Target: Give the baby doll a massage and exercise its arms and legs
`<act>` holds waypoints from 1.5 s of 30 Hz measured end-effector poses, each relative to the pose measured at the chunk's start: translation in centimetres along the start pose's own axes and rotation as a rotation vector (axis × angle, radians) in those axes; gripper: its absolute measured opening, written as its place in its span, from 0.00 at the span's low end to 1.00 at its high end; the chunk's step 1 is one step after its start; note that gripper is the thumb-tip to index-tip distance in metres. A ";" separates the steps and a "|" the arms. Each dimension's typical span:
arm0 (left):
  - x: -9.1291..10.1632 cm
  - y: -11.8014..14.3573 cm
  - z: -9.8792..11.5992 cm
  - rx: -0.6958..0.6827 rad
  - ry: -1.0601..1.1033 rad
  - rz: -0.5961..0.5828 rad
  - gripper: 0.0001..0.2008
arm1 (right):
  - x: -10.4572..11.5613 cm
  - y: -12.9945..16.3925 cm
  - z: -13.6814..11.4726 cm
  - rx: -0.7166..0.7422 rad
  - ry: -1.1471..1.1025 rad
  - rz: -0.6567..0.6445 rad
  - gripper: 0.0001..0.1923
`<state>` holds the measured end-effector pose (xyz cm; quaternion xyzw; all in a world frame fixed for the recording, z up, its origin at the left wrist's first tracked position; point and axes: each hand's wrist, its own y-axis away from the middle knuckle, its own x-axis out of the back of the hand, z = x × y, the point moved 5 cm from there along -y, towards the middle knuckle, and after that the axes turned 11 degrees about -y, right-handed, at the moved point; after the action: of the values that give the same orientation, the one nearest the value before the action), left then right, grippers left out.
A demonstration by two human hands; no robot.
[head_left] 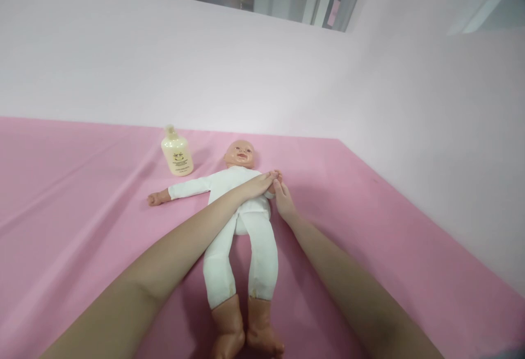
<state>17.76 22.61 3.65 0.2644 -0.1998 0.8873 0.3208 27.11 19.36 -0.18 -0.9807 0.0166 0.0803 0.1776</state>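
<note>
1. Head view: the baby doll [241, 206] lies face up at the frame's centre on the pink sheet [82, 195].
2. My left hand [259, 184] lies flat across its chest; my right hand [283, 199] meets it at the doll's far arm, fingers together.
3. I judge I'm handling that arm; next needs a gentle grip.
4. The arm itself is hidden; whether I'm clasping it I cannot tell.
5. A cream bottle [177, 152] stands upper left of the doll.

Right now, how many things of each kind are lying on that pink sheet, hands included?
Baby doll in white suit: 1
Cream lotion bottle: 1
Hands on the doll's arm: 2, left hand and right hand
Pink sheet underneath: 1
Total: 5
</note>
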 end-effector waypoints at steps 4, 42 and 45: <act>0.0 0.0 0.0 0.001 0.011 0.003 0.27 | -0.1 0.1 -0.1 -0.014 -0.001 -0.003 0.30; 0.1 0.1 0.5 -0.014 0.003 -0.008 0.28 | -0.2 0.1 -0.2 -0.007 -0.007 0.007 0.33; 0.1 0.1 0.5 -0.017 0.013 0.004 0.28 | -0.1 0.1 -0.1 -0.002 -0.006 0.011 0.32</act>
<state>17.83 22.32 4.08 0.2554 -0.2058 0.8880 0.3224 27.00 19.25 -0.06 -0.9805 0.0213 0.0841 0.1765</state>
